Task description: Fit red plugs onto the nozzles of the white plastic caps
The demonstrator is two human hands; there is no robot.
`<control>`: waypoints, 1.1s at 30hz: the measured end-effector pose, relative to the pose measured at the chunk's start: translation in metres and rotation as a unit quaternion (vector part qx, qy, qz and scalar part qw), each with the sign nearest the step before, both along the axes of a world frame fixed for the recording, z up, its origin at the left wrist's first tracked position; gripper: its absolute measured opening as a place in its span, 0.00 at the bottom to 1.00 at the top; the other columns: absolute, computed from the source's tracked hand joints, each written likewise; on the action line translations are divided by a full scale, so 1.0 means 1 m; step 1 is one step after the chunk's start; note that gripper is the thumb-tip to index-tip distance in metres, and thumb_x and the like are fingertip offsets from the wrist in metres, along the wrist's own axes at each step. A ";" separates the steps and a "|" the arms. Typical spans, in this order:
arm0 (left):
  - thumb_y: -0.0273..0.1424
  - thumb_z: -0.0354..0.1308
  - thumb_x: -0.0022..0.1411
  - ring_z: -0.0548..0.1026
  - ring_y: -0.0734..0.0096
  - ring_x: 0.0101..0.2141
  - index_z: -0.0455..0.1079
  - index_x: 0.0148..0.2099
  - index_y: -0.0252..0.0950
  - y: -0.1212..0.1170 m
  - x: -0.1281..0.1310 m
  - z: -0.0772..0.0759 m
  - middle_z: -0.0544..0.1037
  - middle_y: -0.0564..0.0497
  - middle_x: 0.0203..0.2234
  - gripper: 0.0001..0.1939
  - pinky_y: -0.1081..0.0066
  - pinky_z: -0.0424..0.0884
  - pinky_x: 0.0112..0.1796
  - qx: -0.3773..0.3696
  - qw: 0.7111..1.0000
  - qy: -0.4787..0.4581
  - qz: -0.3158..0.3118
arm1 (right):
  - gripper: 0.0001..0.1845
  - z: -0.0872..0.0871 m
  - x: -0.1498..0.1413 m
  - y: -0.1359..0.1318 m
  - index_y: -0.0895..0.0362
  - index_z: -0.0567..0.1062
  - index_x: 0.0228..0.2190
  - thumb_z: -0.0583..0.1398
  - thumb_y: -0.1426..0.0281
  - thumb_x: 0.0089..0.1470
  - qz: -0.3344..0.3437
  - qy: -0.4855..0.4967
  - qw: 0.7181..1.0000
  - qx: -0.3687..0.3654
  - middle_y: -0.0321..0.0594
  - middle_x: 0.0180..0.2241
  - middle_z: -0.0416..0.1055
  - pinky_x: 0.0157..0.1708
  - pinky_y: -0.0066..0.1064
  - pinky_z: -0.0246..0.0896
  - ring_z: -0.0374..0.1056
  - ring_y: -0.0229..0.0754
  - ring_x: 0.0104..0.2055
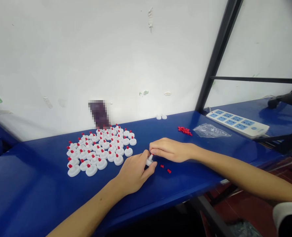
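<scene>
My left hand is closed round a white round nozzle cap low over the blue table. At the tip of its spout, my right hand pinches a small red tip cap; whether it is seated on the spout is hidden by the fingers. Two loose red tip caps, one of them nearer the front edge, lie just below my right hand. To the left stand several white nozzle caps in a cluster, with red tips on their spouts.
A pile of red tip caps lies beyond my right forearm, beside a clear plastic bag. Farther right is a power strip. Two white caps sit against the wall. A blurred-out dark object leans there too.
</scene>
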State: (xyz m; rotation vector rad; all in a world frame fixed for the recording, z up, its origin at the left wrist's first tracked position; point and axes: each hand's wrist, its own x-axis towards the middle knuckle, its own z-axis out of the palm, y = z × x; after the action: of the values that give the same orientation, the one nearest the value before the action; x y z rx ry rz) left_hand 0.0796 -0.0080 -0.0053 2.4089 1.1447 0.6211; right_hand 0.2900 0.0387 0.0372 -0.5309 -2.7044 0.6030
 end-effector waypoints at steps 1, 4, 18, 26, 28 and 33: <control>0.40 0.48 0.71 0.61 0.71 0.24 0.57 0.35 0.39 0.002 -0.001 0.001 0.64 0.57 0.24 0.13 0.70 0.52 0.27 -0.039 0.998 -0.045 -0.005 | 0.15 0.000 0.001 0.000 0.57 0.66 0.32 0.47 0.65 0.70 -0.007 0.011 1.000 0.003 0.35 0.29 0.65 0.33 0.28 0.55 0.59 0.36 0.30; 0.44 0.48 0.71 0.57 0.74 0.23 0.59 0.36 0.38 0.011 -0.006 0.003 0.58 0.59 0.23 0.16 0.73 0.53 0.26 -0.153 0.966 -0.209 -0.004 | 0.10 -0.004 0.001 0.001 0.58 0.70 0.38 0.52 0.66 0.68 -0.029 0.059 0.997 0.028 0.38 0.33 0.69 0.35 0.28 0.58 0.62 0.36 0.32; 0.50 0.41 0.71 0.59 0.74 0.24 0.66 0.35 0.34 0.019 -0.010 -0.002 0.60 0.56 0.22 0.27 0.73 0.54 0.25 -0.175 0.946 -0.274 0.012 | 0.06 -0.020 -0.006 -0.005 0.58 0.73 0.37 0.59 0.68 0.62 -0.082 0.196 0.973 0.090 0.34 0.27 0.72 0.23 0.24 0.58 0.60 0.31 0.21; 0.51 0.42 0.71 0.56 0.75 0.23 0.65 0.33 0.35 0.022 -0.013 -0.004 0.58 0.58 0.21 0.26 0.73 0.53 0.24 -0.170 0.955 -0.245 0.002 | 0.08 -0.026 -0.008 -0.002 0.58 0.73 0.39 0.58 0.66 0.64 -0.070 0.186 0.972 0.122 0.35 0.28 0.73 0.25 0.25 0.58 0.62 0.32 0.23; 0.50 0.43 0.70 0.56 0.75 0.23 0.63 0.29 0.35 0.022 -0.014 -0.002 0.58 0.57 0.20 0.26 0.73 0.53 0.25 -0.167 0.960 -0.223 -0.006 | 0.10 -0.024 -0.006 -0.001 0.58 0.73 0.40 0.56 0.65 0.66 -0.052 0.149 0.973 0.169 0.37 0.29 0.73 0.29 0.27 0.59 0.64 0.34 0.25; 0.49 0.45 0.70 0.51 0.76 0.22 0.52 0.23 0.37 0.017 -0.015 0.003 0.52 0.58 0.18 0.28 0.71 0.49 0.24 -0.149 0.974 -0.170 -0.028 | 0.16 -0.020 -0.004 -0.003 0.60 0.71 0.43 0.46 0.67 0.71 -0.021 0.030 0.956 0.292 0.41 0.33 0.73 0.32 0.31 0.53 0.64 0.37 0.29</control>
State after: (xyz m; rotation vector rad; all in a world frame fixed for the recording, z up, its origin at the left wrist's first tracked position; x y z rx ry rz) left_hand 0.0649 0.0091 -0.0025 1.9829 0.9452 0.7487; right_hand 0.2861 0.0358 0.0176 -0.3967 -2.6199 -0.1974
